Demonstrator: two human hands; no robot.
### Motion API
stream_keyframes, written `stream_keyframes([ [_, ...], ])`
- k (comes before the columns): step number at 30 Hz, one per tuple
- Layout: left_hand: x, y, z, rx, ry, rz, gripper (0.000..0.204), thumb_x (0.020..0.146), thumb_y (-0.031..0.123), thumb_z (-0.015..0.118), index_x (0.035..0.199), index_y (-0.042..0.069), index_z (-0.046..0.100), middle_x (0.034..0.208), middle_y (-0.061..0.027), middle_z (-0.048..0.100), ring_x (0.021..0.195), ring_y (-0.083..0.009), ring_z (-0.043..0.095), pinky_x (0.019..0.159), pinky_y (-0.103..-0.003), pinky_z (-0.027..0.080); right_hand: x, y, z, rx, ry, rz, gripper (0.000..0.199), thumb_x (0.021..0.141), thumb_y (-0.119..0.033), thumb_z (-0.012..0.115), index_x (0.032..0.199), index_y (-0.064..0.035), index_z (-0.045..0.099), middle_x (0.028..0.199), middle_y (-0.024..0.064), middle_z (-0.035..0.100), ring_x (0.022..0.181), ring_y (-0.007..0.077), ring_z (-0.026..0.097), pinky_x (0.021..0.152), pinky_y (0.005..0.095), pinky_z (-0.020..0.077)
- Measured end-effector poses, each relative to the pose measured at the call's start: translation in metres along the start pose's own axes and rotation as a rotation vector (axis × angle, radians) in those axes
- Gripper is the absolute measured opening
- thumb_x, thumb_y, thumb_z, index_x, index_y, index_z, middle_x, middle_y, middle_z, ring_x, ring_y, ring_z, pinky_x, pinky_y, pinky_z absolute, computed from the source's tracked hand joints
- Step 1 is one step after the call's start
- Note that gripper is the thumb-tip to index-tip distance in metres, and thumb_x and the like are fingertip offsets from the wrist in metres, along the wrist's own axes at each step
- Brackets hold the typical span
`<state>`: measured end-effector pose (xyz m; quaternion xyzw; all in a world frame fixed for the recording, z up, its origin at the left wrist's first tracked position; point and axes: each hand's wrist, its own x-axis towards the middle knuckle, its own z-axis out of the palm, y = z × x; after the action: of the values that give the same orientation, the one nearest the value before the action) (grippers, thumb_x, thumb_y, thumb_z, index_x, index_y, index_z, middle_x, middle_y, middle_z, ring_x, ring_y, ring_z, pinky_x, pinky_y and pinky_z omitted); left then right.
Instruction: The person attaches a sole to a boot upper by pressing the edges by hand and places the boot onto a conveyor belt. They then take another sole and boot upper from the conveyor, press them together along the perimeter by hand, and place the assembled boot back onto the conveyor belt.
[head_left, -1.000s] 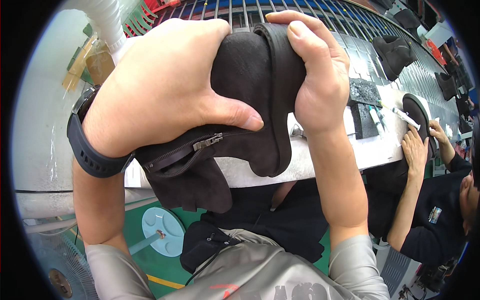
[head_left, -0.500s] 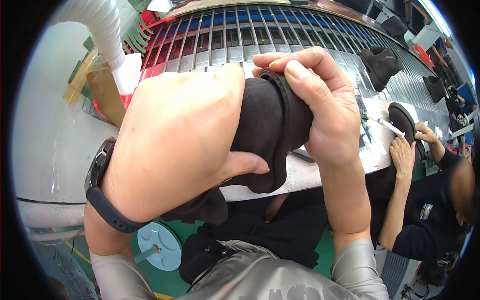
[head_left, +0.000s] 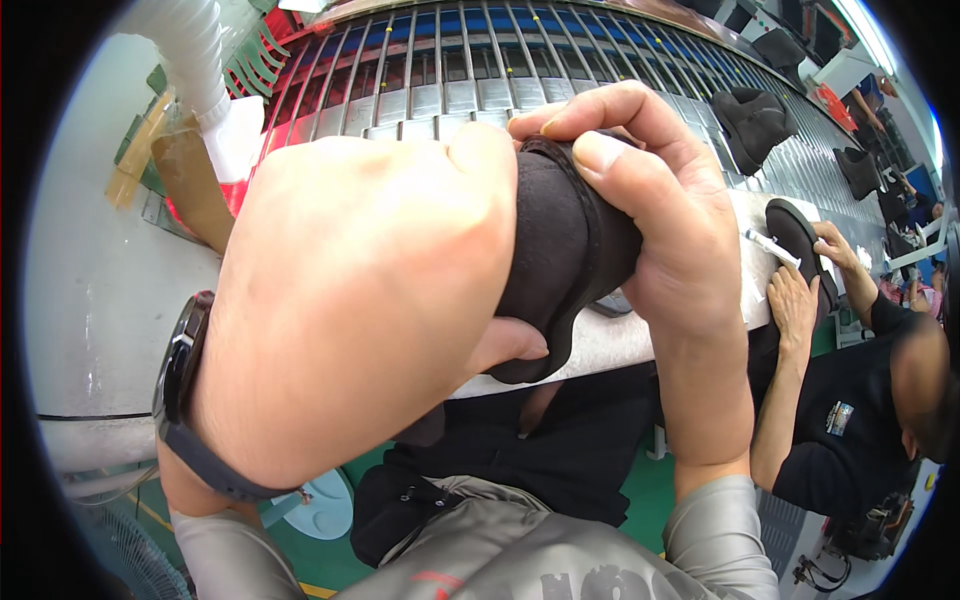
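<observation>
Between my two hands, up off the bench, is a black shoe (head_left: pixel 545 245) with a raised edge strip running round it. My left hand (head_left: pixel 380 240) wraps over its left part, the thumb lying along the lower side; most of those fingers are hidden behind the shoe. On the right side, my right hand (head_left: pixel 670 200) pinches the top edge of the strip between thumb and fingers, the palm close against the shoe. The far side of the shoe cannot be seen. A watch sits on my left wrist.
Beyond my hands runs a roller conveyor (head_left: pixel 440 70) with black boots (head_left: pixel 755 130) at its right. A white bench (head_left: pixel 620 345) lies below the shoe. At right, a co-worker's hands (head_left: pixel 795 300) hold a black shoe and a syringe-like tube (head_left: pixel 772 247). A white hose (head_left: pixel 190 60) hangs at left.
My left hand and the shoe have shifted slightly right, and the shoe has turned a little. The right hand keeps its pinch on the strip. My view has tilted slightly.
</observation>
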<state>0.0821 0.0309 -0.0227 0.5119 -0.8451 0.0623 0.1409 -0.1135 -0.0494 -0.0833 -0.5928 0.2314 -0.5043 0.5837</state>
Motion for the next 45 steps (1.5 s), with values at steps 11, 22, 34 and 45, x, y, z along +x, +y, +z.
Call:
stream_keyframes([
  [11, 0.013, -0.004, 0.005, 0.026, 0.119, 0.175, 0.073, 0.058, 0.051, 0.099, 0.096, 0.003, 0.058, 0.077, -0.015, 0.064, 0.078, -0.0372, 0.068, 0.07, -0.046, 0.052, 0.009, -0.011, -0.021, -0.175, -0.136, 0.038, 0.03, 0.105, -0.015, 0.058, 0.128, 0.0029, 0.067, 0.125, 0.0179, 0.075, 0.114, 0.0178, 0.072, 0.103, 0.0324, 0.0555],
  [22, 0.025, -0.016, 0.015, 0.163, 0.095, 0.173, 0.085, 0.058, 0.05, 0.1, 0.116, -0.002, 0.066, 0.091, -0.0205, 0.068, 0.091, -0.0423, 0.068, 0.081, -0.049, 0.054, -0.005, 0.008, -0.025, -0.061, -0.002, 0.079, 0.046, 0.111, -0.034, 0.063, 0.14, 0.0019, 0.065, 0.125, 0.0072, 0.072, 0.115, 0.0114, 0.066, 0.101, 0.0274, 0.0521],
  [34, 0.037, -0.024, 0.016, 0.155, -0.003, 0.078, 0.085, 0.059, 0.046, 0.1, 0.12, -0.003, 0.066, 0.1, -0.0214, 0.07, 0.102, -0.044, 0.066, 0.089, -0.049, 0.052, 0.004, 0.004, -0.021, -0.194, 0.015, 0.101, 0.036, 0.105, -0.025, 0.076, 0.129, 0.0004, 0.068, 0.107, 0.0024, 0.073, 0.095, 0.0062, 0.065, 0.084, 0.0233, 0.0532],
  [45, 0.037, -0.045, 0.024, 0.157, 0.047, 0.064, 0.095, 0.067, 0.047, 0.1, 0.136, -0.008, 0.064, 0.126, -0.0295, 0.069, 0.123, -0.0443, 0.065, 0.107, -0.047, 0.051, 0.029, 0.054, -0.028, 0.052, -0.088, 0.014, 0.044, 0.114, -0.04, 0.06, 0.138, -0.0024, 0.063, 0.113, -0.0024, 0.065, 0.102, 0.0047, 0.056, 0.092, 0.0205, 0.045],
])
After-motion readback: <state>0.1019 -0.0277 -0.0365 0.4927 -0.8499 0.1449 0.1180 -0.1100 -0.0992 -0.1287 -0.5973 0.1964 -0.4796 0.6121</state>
